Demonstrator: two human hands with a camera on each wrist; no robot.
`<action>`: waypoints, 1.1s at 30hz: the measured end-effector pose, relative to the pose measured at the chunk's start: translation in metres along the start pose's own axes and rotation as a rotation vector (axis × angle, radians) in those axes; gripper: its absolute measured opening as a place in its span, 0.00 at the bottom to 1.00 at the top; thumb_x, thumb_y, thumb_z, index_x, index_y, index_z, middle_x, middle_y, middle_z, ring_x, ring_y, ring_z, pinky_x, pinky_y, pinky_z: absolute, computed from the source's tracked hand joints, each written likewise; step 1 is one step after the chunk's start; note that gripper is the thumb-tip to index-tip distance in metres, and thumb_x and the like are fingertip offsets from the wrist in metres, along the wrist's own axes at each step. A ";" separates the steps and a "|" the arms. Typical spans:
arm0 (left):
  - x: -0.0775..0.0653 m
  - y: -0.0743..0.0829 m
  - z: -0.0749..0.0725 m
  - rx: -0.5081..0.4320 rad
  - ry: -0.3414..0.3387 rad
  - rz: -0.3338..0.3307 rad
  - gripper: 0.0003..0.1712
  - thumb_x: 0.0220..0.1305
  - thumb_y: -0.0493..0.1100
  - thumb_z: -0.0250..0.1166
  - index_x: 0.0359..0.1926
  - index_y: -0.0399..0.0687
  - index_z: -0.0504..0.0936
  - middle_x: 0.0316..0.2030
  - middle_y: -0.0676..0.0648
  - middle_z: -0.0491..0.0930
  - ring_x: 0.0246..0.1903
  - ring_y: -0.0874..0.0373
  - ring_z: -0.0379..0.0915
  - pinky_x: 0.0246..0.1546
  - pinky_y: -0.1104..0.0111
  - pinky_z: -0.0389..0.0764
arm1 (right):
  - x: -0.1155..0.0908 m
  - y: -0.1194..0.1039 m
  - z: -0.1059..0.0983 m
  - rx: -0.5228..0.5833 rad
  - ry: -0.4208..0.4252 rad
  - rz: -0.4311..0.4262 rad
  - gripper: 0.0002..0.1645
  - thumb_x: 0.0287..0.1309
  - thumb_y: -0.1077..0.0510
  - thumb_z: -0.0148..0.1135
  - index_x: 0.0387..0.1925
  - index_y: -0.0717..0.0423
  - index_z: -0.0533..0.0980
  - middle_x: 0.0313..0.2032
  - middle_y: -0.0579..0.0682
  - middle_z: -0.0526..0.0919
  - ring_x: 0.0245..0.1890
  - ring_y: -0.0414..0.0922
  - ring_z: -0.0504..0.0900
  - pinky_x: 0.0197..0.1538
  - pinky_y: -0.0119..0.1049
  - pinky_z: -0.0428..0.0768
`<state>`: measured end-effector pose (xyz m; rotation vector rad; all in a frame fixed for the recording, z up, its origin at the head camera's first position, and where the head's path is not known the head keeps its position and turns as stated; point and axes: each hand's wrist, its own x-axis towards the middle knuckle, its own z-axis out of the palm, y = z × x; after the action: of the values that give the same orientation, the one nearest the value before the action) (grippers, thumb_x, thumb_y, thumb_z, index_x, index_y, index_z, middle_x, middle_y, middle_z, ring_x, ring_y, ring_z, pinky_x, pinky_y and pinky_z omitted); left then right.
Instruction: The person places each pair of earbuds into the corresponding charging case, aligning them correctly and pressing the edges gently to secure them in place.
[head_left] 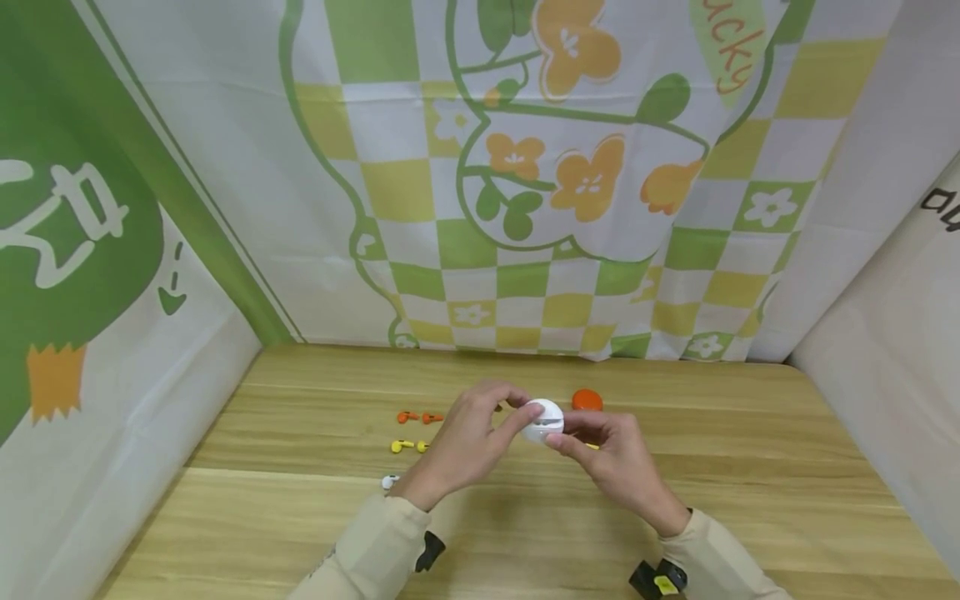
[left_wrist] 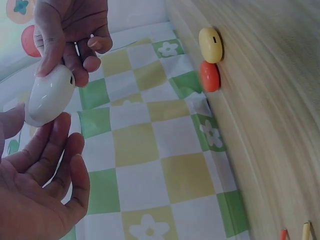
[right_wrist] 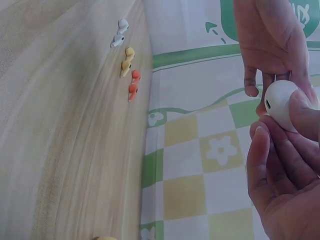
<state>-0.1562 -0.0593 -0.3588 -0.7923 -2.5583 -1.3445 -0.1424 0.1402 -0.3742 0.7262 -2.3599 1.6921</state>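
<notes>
A white earbud charging case (head_left: pixel 544 427) is held up over the table between both hands, its lid parted from the base by a narrow gap in the head view. My left hand (head_left: pixel 474 437) pinches one side with thumb and fingers. From the other side my right hand (head_left: pixel 618 462) grips it, the thumb on the near lower edge. Both wrist views show the smooth outer shell of the case (left_wrist: pixel 51 95) with a small dark port. The inside is mostly hidden. Nearest the right hand are an orange case (head_left: pixel 587 401) and a yellow case (left_wrist: pixel 211 45), largely covered by that hand in the head view.
Left of the hands on the wooden table (head_left: pixel 300 433) lie orange earbuds (right_wrist: pixel 134 85), yellow earbuds (right_wrist: pixel 128 61) and white earbuds (right_wrist: pixel 120 34), in pairs. A printed checkered curtain (head_left: pixel 517 283) hangs behind the table, with cloth walls at both sides.
</notes>
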 end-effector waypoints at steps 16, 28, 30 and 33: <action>0.010 0.001 -0.008 -0.023 -0.047 -0.064 0.24 0.69 0.62 0.46 0.36 0.54 0.82 0.32 0.61 0.79 0.37 0.65 0.73 0.42 0.64 0.74 | 0.001 0.015 0.000 0.016 0.021 -0.050 0.10 0.51 0.58 0.68 0.38 0.53 0.83 0.32 0.45 0.85 0.30 0.45 0.84 0.35 0.40 0.82; 0.006 -0.003 -0.017 -0.045 -0.037 -0.136 0.25 0.68 0.65 0.45 0.40 0.58 0.82 0.36 0.62 0.79 0.42 0.65 0.73 0.46 0.61 0.73 | 0.000 0.018 -0.001 -0.011 0.038 -0.036 0.10 0.51 0.57 0.69 0.38 0.52 0.83 0.31 0.44 0.84 0.29 0.44 0.83 0.35 0.39 0.82; 0.003 -0.008 -0.022 -0.038 -0.026 -0.149 0.24 0.67 0.66 0.46 0.41 0.59 0.82 0.37 0.62 0.79 0.42 0.65 0.73 0.47 0.61 0.73 | 0.000 0.018 -0.001 -0.016 0.044 -0.025 0.10 0.51 0.56 0.69 0.38 0.52 0.83 0.31 0.44 0.84 0.29 0.44 0.83 0.35 0.39 0.82; -0.005 -0.017 -0.032 -0.024 -0.008 -0.169 0.24 0.67 0.65 0.46 0.45 0.58 0.81 0.38 0.62 0.79 0.42 0.64 0.74 0.47 0.62 0.73 | 0.000 0.018 -0.003 -0.019 0.054 -0.007 0.10 0.51 0.56 0.69 0.37 0.51 0.83 0.30 0.44 0.84 0.28 0.46 0.83 0.34 0.38 0.81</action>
<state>-0.1641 -0.0946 -0.3541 -0.5969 -2.6718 -1.4239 -0.1509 0.1472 -0.3887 0.6769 -2.3310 1.6632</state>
